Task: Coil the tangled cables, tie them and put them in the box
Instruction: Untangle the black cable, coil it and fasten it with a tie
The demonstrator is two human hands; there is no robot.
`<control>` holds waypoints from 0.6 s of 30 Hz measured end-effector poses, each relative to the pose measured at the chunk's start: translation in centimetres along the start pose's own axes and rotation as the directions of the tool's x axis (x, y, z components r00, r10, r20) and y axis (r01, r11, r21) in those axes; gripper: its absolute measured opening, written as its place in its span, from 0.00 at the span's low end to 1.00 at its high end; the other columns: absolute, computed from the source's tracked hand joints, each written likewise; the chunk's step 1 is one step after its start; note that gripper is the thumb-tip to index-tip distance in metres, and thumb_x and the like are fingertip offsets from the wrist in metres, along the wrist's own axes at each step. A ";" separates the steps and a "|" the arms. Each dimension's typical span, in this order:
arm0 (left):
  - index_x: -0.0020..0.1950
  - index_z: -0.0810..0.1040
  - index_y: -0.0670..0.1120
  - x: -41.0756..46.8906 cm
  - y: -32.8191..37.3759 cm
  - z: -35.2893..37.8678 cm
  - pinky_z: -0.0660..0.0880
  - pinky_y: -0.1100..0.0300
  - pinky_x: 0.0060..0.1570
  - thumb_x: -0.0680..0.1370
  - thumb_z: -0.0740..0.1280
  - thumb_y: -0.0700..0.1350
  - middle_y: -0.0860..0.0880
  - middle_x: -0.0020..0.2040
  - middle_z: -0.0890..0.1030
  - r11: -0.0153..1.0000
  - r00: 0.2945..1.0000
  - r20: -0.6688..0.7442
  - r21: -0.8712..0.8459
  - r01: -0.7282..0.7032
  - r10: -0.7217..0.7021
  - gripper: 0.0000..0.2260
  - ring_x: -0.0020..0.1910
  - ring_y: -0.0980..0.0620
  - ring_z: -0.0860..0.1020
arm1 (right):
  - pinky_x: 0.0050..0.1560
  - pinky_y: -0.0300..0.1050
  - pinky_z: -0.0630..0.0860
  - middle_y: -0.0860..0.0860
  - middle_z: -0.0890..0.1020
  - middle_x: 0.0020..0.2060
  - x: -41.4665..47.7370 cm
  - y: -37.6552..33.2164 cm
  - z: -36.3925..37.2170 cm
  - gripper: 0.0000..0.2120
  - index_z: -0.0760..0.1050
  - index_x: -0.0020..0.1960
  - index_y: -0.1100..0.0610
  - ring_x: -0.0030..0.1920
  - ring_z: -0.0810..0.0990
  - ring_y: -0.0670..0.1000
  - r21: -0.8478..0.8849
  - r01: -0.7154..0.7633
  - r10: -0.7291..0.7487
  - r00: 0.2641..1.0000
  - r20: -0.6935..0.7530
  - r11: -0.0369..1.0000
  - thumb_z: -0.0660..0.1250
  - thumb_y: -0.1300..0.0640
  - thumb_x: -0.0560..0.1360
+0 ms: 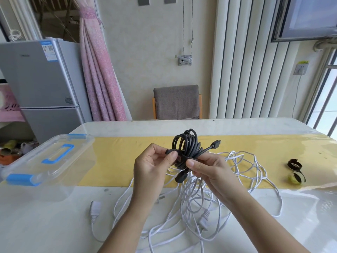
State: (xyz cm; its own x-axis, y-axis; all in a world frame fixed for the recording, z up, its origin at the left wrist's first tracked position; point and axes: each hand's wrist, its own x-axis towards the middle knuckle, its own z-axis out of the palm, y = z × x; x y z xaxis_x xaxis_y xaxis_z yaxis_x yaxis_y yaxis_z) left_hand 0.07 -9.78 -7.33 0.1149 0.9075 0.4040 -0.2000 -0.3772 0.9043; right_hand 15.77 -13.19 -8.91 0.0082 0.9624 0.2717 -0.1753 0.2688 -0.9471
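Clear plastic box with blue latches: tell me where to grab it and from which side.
Probably the blue handle on top of the clear plastic box, from above: it sits centred, faces up, and its open loop leaves room for fingers.
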 end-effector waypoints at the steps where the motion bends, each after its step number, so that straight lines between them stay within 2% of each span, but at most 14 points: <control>1: 0.37 0.75 0.42 0.0 0.1 0.0 0.80 0.54 0.46 0.72 0.71 0.34 0.44 0.37 0.83 1.000 1.000 0.005 -0.020 0.015 -0.015 0.06 0.38 0.47 0.81 | 0.33 0.34 0.65 0.51 0.76 0.33 0.0 0.1 0.1 0.14 0.82 0.49 0.66 0.31 0.66 0.45 0.025 -0.010 0.010 1.000 0.002 1.000 0.72 0.58 0.68; 4: 0.36 0.73 0.40 -0.2 0.6 0.2 0.81 0.54 0.46 0.72 0.68 0.33 0.41 0.37 0.83 0.989 0.995 0.038 -0.116 0.096 -0.093 0.07 0.38 0.47 0.81 | 0.33 0.34 0.64 0.53 0.74 0.33 0.1 0.2 0.2 0.17 0.83 0.47 0.64 0.31 0.65 0.45 0.102 -0.024 0.019 0.998 0.054 0.994 0.76 0.52 0.66; 6: 0.35 0.72 0.41 -0.1 0.8 0.2 0.81 0.55 0.44 0.73 0.67 0.32 0.41 0.37 0.83 0.971 0.986 0.060 -0.175 0.165 -0.157 0.09 0.38 0.48 0.82 | 0.36 0.34 0.68 0.49 0.73 0.28 0.2 0.3 0.2 0.09 0.84 0.40 0.59 0.31 0.68 0.45 0.171 -0.046 0.032 0.996 0.089 0.984 0.76 0.53 0.66; 7: 0.34 0.72 0.42 0.0 0.9 0.2 0.81 0.56 0.42 0.73 0.66 0.32 0.41 0.38 0.83 0.960 0.980 0.068 -0.201 0.197 -0.187 0.10 0.38 0.48 0.82 | 0.41 0.35 0.71 0.53 0.72 0.28 0.3 0.4 0.2 0.09 0.83 0.39 0.60 0.33 0.71 0.48 0.215 -0.069 0.050 0.994 0.096 0.974 0.76 0.53 0.67; 9: 0.32 0.72 0.44 0.1 1.0 0.1 0.79 0.60 0.38 0.74 0.65 0.32 0.41 0.39 0.83 0.936 0.967 0.084 -0.244 0.254 -0.240 0.13 0.38 0.48 0.82 | 0.50 0.44 0.74 0.58 0.70 0.36 0.6 0.7 0.3 0.26 0.78 0.50 0.72 0.40 0.70 0.56 0.296 -0.113 0.088 0.992 0.095 0.949 0.78 0.50 0.65; 10: 0.32 0.71 0.45 0.2 1.1 0.1 0.79 0.61 0.37 0.74 0.65 0.32 0.41 0.39 0.83 0.928 0.962 0.089 -0.253 0.272 -0.257 0.13 0.38 0.48 0.82 | 0.49 0.44 0.76 0.58 0.70 0.35 0.6 0.9 0.4 0.33 0.76 0.54 0.75 0.39 0.70 0.56 0.330 -0.125 0.101 0.991 0.091 0.936 0.79 0.49 0.63; 11: 0.31 0.71 0.45 0.2 1.1 0.2 0.78 0.62 0.36 0.74 0.65 0.32 0.41 0.39 0.83 0.926 0.960 0.091 -0.253 0.281 -0.266 0.14 0.38 0.48 0.83 | 0.44 0.40 0.76 0.56 0.70 0.31 0.6 0.9 0.5 0.34 0.76 0.54 0.74 0.35 0.71 0.54 0.364 -0.131 0.105 0.990 0.091 0.922 0.80 0.49 0.61; 13: 0.31 0.70 0.44 0.2 1.1 0.2 0.78 0.63 0.36 0.74 0.65 0.31 0.41 0.39 0.83 0.925 0.958 0.083 -0.248 0.288 -0.276 0.14 0.38 0.48 0.83 | 0.33 0.33 0.71 0.49 0.70 0.25 0.6 1.2 0.6 0.29 0.81 0.52 0.67 0.28 0.68 0.45 0.407 -0.133 0.103 0.990 0.095 0.904 0.80 0.49 0.60; 15: 0.32 0.69 0.43 0.2 1.0 0.1 0.78 0.63 0.34 0.74 0.64 0.31 0.40 0.39 0.83 0.910 0.947 0.070 -0.263 0.320 -0.312 0.14 0.38 0.47 0.83 | 0.29 0.32 0.65 0.47 0.69 0.25 0.6 1.3 0.8 0.27 0.82 0.51 0.65 0.26 0.66 0.42 0.445 -0.140 0.115 0.990 0.083 0.885 0.81 0.48 0.59; 18: 0.33 0.68 0.42 0.4 1.0 0.0 0.78 0.64 0.31 0.75 0.63 0.30 0.39 0.38 0.83 0.864 0.910 0.076 -0.293 0.410 -0.406 0.13 0.36 0.47 0.84 | 0.26 0.32 0.63 0.46 0.67 0.24 0.6 1.5 1.1 0.29 0.81 0.50 0.65 0.24 0.64 0.42 0.495 -0.149 0.134 0.989 0.065 0.856 0.82 0.48 0.57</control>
State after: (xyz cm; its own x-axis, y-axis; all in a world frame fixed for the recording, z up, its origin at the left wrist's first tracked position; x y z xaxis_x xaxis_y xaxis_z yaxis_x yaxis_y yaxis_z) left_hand -0.04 -9.78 -6.26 0.2599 0.9656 0.0108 -0.4103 0.1003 0.9064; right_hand 14.40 -12.24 -9.94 -0.0798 0.9850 0.1531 -0.6390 0.0674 -0.7662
